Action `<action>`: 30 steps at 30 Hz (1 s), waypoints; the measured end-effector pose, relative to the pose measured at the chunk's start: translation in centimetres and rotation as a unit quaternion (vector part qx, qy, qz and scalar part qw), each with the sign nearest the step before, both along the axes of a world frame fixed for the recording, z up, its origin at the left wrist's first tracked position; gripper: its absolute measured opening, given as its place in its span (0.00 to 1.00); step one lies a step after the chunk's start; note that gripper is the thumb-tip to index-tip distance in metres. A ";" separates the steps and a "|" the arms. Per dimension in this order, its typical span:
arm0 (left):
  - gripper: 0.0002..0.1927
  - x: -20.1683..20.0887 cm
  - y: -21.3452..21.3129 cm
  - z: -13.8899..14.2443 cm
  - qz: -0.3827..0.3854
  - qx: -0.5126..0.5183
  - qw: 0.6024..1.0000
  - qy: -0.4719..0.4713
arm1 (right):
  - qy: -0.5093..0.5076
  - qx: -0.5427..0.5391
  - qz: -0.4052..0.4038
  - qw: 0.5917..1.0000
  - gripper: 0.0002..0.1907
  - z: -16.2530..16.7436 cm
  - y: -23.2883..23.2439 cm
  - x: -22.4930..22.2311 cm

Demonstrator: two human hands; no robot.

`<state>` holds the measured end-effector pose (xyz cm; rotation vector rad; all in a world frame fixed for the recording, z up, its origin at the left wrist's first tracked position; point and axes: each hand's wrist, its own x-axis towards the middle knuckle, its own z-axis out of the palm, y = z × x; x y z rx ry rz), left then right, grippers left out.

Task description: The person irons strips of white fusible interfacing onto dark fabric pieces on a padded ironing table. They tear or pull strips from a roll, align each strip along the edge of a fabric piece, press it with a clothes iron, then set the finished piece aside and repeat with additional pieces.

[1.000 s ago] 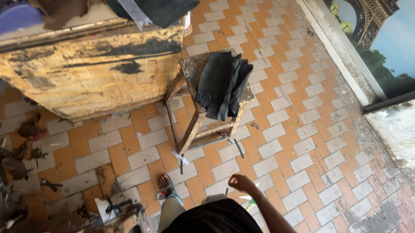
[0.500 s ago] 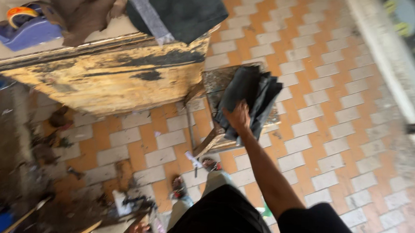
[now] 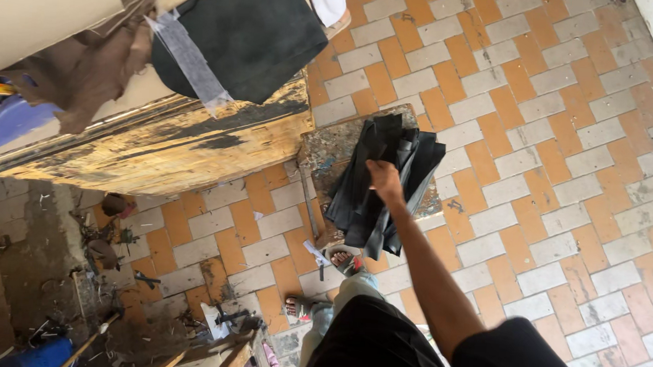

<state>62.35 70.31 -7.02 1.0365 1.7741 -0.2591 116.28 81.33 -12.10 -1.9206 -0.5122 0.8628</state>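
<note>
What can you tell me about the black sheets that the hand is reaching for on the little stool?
The black sheets are a loose bundle of thin, matte, flexible pieces, like rubber or leather, folded and overlapping unevenly. They lie on a small worn stool on the orange and grey tiled floor, and their lower ends hang past the near edge of the seat. The right hand rests on the bundle's middle, apparently gripping it. The exact number of sheets cannot be told.

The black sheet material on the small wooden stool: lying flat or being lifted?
Partly lifted. The right hand grips the black sheets near their middle; the lower ends droop over the small wooden stool's edge.
</note>
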 end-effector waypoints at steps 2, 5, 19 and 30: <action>0.21 1.0 -0.8 -0.3 -0.008 0.008 1.000 -0.006 | 0.217 0.090 -0.070 0.969 0.13 0.1 -3.1 2.5; 0.21 1.6 -2.4 -0.4 -0.026 0.036 0.999 -0.021 | 0.274 0.135 -0.095 0.947 0.13 2.4 -7.2 4.2; 0.25 26.5 6.2 10.3 -0.202 0.269 0.849 -0.407 | 0.083 0.125 -0.087 0.985 0.17 11.1 -10.4 -1.7; 0.53 31.7 4.5 4.3 -0.337 0.283 0.846 -0.300 | 0.144 0.119 -0.035 0.982 0.17 13.8 -12.0 3.7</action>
